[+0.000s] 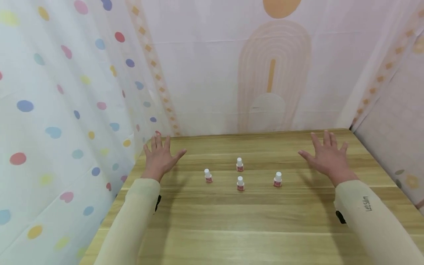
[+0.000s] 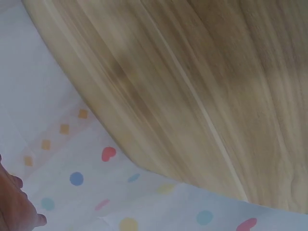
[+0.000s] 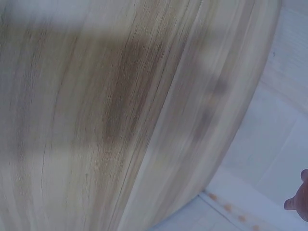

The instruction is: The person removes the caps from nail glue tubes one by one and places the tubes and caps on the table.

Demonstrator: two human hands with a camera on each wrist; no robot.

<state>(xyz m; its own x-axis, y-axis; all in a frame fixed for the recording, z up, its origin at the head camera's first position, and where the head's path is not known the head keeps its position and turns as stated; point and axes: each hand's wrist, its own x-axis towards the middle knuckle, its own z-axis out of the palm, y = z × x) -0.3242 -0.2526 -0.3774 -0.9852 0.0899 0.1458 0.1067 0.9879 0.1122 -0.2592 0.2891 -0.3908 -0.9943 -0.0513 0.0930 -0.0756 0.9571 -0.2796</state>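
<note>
We spread left grip [image 1: 160,157] and right grip [image 1: 329,159], both released, near the tabletop [image 1: 251,224] far edge; four spaced bottles [image 1: 240,184] between.

Four white-capped bottles [image 1: 240,183] stand upright, apart; labels [image 1: 277,183] red.

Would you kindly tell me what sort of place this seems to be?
Probably a curtained-off indoor corner for tabletop work: a wooden table has a dotted curtain along one side, and four small bottles stand on it.
</note>
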